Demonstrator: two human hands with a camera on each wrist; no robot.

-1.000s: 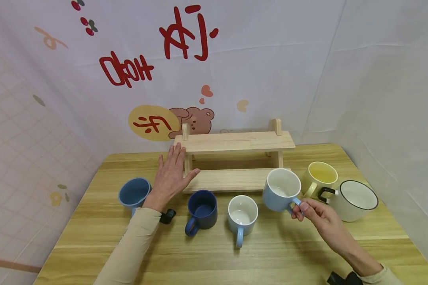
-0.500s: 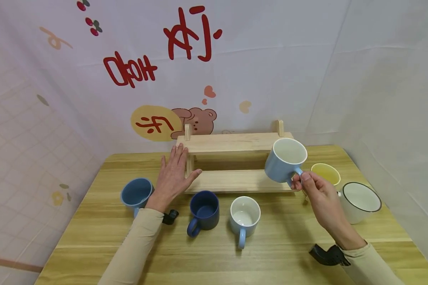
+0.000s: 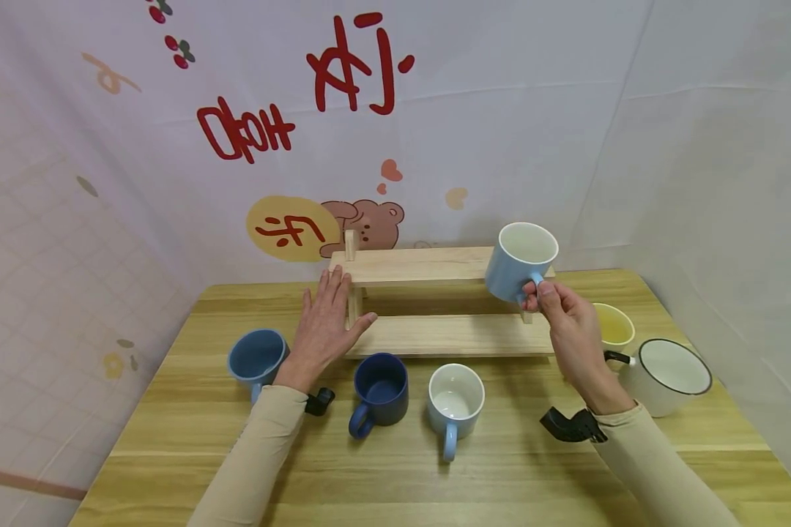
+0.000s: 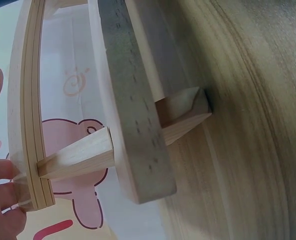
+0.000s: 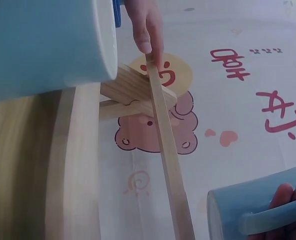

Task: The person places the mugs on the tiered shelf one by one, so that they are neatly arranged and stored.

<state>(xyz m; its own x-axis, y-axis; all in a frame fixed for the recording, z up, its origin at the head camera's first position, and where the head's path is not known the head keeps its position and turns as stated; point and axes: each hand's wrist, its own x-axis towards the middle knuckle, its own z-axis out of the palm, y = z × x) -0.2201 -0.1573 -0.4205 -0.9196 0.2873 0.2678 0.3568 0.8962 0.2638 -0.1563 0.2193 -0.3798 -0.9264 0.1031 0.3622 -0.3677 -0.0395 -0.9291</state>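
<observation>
My right hand (image 3: pixel 575 340) pinches the handle of a light blue mug (image 3: pixel 515 272) with a white inside. In the head view this mug overlaps the right end of the wooden two-tier rack (image 3: pixel 428 265); the right wrist view shows a gap between the mug (image 5: pixel 248 197) and the upper board (image 5: pixel 163 125). My left hand (image 3: pixel 323 329) rests with straight fingers on the rack's left end, thumb stretched toward the lower board. In front of the rack stand a dark blue mug (image 3: pixel 381 391) and a second light blue mug (image 3: pixel 455 402), handles toward me.
A medium blue mug (image 3: pixel 257 355) stands left of my left forearm. At the right are a yellow mug (image 3: pixel 614 326), partly behind my right hand, and a white black-rimmed mug (image 3: pixel 672 377). A printed cloth (image 3: pixel 501 110) hangs behind the wooden table (image 3: pixel 501 483).
The right hand has lifted the light blue mug from near the lower board up to the height of the upper board, finally shifting slightly left. The left hand has stayed on the rack.
</observation>
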